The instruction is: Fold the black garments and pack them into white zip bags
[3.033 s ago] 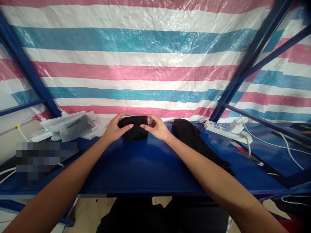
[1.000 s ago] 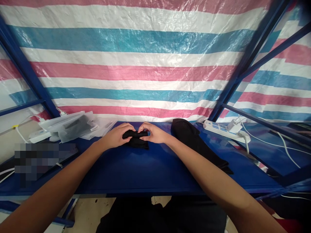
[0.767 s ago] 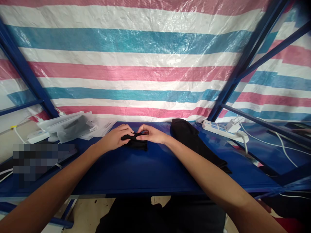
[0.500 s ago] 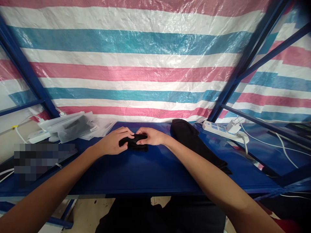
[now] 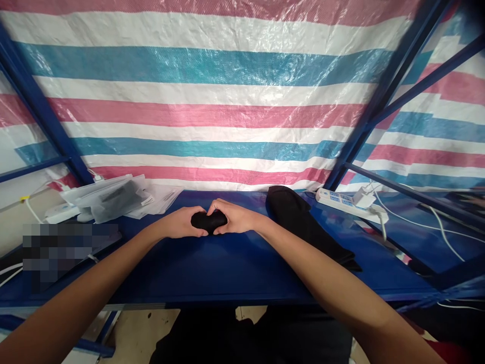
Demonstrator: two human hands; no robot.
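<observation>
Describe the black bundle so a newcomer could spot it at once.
Find the blue table below the striped sheet. Toward its far edge, the left hand and right hand cup the black bundle between them. It is compact and rounded, unlike the long black cloth lying to the right.

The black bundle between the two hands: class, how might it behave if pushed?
The black bundle looks like soft cloth, so it would probably squash. Its rounded shape suggests it may roll a little on the blue table. Nothing visible ties it, so it might loosen without the left hand and right hand clasping it.
</observation>
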